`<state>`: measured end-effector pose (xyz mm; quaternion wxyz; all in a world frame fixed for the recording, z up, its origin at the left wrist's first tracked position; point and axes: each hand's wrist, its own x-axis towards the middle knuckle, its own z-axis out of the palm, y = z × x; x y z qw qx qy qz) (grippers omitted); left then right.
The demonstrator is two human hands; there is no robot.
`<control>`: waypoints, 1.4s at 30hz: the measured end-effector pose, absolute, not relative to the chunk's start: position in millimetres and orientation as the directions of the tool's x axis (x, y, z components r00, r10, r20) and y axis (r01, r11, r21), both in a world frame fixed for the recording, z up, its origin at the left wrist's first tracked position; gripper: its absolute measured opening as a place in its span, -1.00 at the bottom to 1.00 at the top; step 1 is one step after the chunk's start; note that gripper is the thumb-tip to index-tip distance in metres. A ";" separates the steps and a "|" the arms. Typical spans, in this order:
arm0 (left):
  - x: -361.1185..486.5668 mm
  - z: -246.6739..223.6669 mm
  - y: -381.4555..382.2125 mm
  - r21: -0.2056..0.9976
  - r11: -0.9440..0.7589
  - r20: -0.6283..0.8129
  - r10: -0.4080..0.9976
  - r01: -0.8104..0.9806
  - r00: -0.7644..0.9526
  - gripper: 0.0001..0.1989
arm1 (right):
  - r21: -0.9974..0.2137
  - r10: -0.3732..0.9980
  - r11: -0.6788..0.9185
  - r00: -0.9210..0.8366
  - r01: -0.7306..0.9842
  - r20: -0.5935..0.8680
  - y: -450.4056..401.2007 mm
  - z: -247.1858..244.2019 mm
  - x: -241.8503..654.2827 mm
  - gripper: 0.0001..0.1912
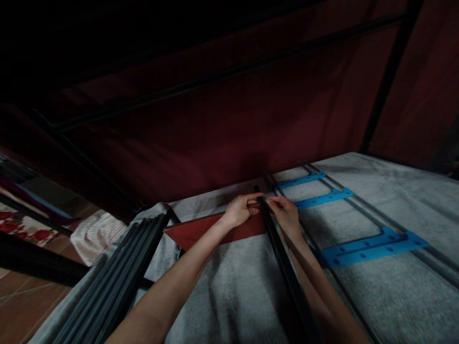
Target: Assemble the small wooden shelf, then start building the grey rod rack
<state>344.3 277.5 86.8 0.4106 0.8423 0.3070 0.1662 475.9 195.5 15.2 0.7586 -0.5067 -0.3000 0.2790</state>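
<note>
A long black bar [281, 258] runs from near my body to its far end between my two hands. My left hand [241, 210] is at the bar's left side, its index finger across the far end and its other fingers curled in. On the right side my right hand [286, 214] is closed in a pinch against the bar; what lies between its fingertips is too small and dark to make out. Under the far part of the bar lies a red-brown board [215, 231] on grey cloth.
Several dark grey rods [111, 277] lie side by side at the left. Blue pieces with holes [376, 248], joined to thin grey rods, rest on the grey cloth [419, 200] at the right. A dark red panel [222, 129] with black framing rises behind. Striped cloth [96, 234] hangs at left.
</note>
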 end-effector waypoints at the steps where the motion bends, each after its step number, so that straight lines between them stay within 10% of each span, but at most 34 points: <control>1: 344.2 86.3 277.3 0.806 -0.460 0.026 0.656 0.372 0.754 -0.36 | -0.939 0.723 0.328 0.666 -0.099 0.182 195.2 16.2 476.8 -0.64; 10: 341.9 83.8 275.5 0.906 -0.344 0.027 0.629 0.246 0.777 -0.47 | -0.850 0.801 0.367 0.593 -0.378 0.082 192.5 16.7 473.7 -0.69; 26: 333.4 91.8 269.6 0.944 -0.266 0.041 0.682 0.194 0.730 -0.55 | -0.896 0.724 0.413 0.656 -0.164 0.213 196.6 25.4 461.0 -0.78; 42: 327.8 97.5 264.3 0.945 -0.262 0.048 0.702 0.196 0.710 -0.59 | -0.784 0.728 0.479 0.677 -0.395 0.104 207.0 18.9 443.5 -0.76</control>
